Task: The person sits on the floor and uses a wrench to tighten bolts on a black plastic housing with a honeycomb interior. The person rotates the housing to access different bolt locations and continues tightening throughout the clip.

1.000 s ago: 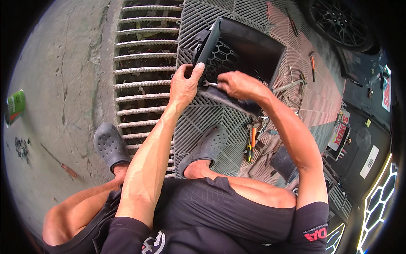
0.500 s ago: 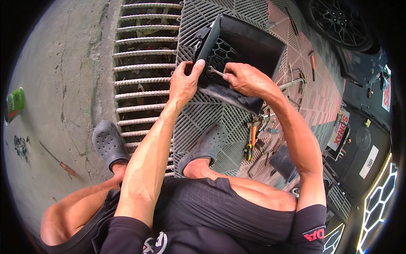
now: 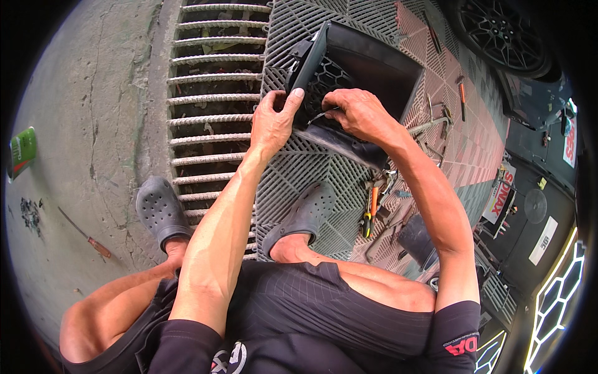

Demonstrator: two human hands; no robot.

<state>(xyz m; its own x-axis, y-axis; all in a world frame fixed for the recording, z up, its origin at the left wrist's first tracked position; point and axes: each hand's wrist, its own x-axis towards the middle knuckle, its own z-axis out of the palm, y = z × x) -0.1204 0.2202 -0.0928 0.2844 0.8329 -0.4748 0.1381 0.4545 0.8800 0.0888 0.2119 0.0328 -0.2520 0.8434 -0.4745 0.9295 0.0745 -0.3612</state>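
Note:
A black plastic car part point(image 3: 386, 71), shaped like an open box, lies tilted on the floor in front of me, with a hexagonal mesh point(image 3: 328, 73) inside it. My left hand point(image 3: 271, 126) grips the part's near left edge, thumb on top and fingers wrapped behind it. Over the opening, my right hand point(image 3: 362, 116) is closed round a small metal wrench point(image 3: 317, 117). The wrench's end points toward the inner left wall near my left thumb; what it touches there is too dark to make out.
A ribbed steel drain grate point(image 3: 215, 118) runs along the left of the floor tiles. Pliers point(image 3: 369, 215) and other hand tools lie to the right; a hammer point(image 3: 462, 100) is farther off. A screwdriver point(image 3: 93, 243) and green pouch point(image 3: 23, 153) lie left. A car wheel point(image 3: 498, 34) stands far right.
My right hand has turned and shifted slightly left, swinging the wrench's tip lower. My left hand keeps its hold on the black part.

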